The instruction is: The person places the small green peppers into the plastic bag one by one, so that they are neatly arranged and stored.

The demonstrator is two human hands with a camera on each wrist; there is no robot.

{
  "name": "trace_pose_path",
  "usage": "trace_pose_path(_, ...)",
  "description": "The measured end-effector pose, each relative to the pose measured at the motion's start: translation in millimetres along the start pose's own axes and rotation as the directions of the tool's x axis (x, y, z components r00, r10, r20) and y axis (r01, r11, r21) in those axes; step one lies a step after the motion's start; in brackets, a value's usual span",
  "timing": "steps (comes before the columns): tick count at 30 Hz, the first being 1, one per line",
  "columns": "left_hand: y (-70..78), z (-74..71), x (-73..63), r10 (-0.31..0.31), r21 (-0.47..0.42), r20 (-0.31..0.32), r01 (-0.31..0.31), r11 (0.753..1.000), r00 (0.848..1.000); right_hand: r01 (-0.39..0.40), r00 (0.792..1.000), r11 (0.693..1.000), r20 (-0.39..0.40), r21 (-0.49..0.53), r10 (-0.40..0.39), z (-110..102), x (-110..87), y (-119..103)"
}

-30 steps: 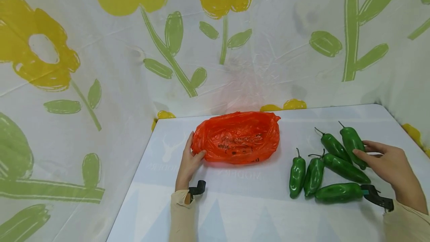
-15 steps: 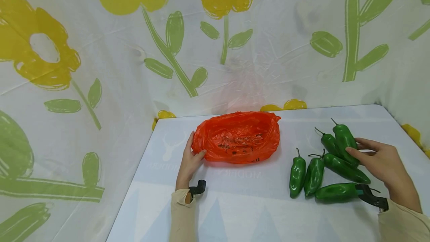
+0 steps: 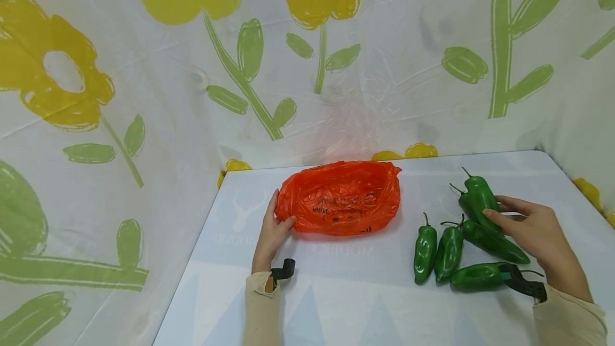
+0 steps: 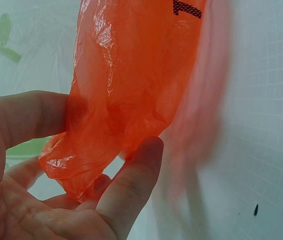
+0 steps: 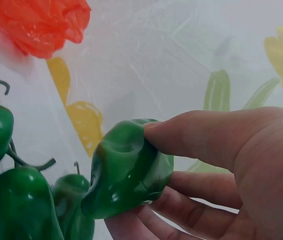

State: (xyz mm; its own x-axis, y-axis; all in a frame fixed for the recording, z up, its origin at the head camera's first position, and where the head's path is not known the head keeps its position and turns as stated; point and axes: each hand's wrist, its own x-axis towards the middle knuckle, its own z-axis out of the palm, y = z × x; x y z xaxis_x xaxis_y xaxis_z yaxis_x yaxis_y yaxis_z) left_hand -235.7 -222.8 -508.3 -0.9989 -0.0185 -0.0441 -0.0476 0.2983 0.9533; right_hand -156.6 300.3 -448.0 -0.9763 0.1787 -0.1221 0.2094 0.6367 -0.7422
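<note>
A red-orange plastic bag (image 3: pixel 342 191) lies opened out on the table, dark print showing on it. At its left end my left hand (image 3: pixel 271 238) holds the bag between thumb and fingers; in the left wrist view the thin film (image 4: pixel 136 65) hangs between them. My right hand (image 3: pixel 534 228) grips a green pepper (image 3: pixel 482 196) with thumb and fingers, its stem pointing up and away. In the right wrist view this pepper (image 5: pixel 126 167) looks raised off the table. Behind it another green pepper (image 3: pixel 464 203) is partly hidden.
Several more green peppers lie close by: one at the left (image 3: pixel 425 255), one beside it (image 3: pixel 449 254), one slanting (image 3: pixel 497 243) and one in front (image 3: pixel 478 275), partly behind the wrist mount (image 3: pixel 521 282). A flower-patterned curtain (image 3: pixel 384 79) surrounds the white table (image 3: pixel 346 303).
My right hand has moved left with the pepper, which now overlaps the one behind it. My left hand and the bag have stayed in place.
</note>
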Motion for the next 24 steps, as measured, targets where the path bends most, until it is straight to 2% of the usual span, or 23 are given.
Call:
trace_pose_path(10, -1.1, 0.6, 0.3, 0.005, -0.004, 0.002, -0.005, 1.0, 1.0, -0.009, 1.0, 1.0, 0.029, 0.028, 0.008, 8.1, 1.8, -9.5)
trace_pose_path(24, 1.0, 0.1, -1.1, -0.001, -0.015, 0.011, 0.001, 1.0, 1.0, 0.019, 0.999, 0.997, 0.044, 0.079, -0.023, 20.3, 0.5, -20.2)
